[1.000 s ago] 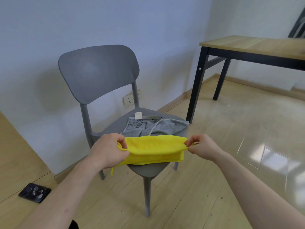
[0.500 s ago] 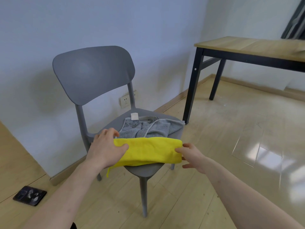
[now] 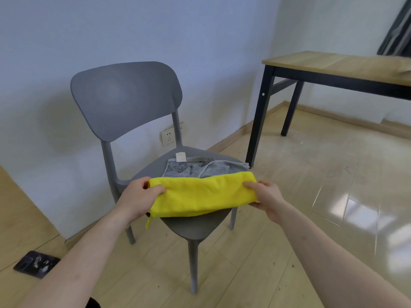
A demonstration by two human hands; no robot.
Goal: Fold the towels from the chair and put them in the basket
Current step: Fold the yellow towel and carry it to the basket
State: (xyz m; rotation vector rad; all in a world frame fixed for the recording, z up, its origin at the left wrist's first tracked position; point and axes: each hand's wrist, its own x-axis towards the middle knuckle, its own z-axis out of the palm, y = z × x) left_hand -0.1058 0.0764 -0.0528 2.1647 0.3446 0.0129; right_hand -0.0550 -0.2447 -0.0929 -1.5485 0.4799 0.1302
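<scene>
A yellow towel [image 3: 201,194], folded into a long band, lies across the front of the grey chair [image 3: 126,96] seat. My left hand [image 3: 139,197] grips its left end, thumb on top. My right hand [image 3: 265,196] holds its right end, fingers over the top and thumb under. A small yellow loop hangs from the towel's lower left corner. Behind it on the seat lies a crumpled grey towel [image 3: 198,168] with a white label. No basket is in view.
A wooden table [image 3: 338,65] with black legs stands to the right, near the chair. The wall with a white socket [image 3: 170,136] is right behind the chair. A dark flat object [image 3: 36,264] lies on the wooden floor at lower left.
The towel was held stretched in the air, then laid on the seat front. Both hands have now closed on its ends again, and it looks one fold thicker.
</scene>
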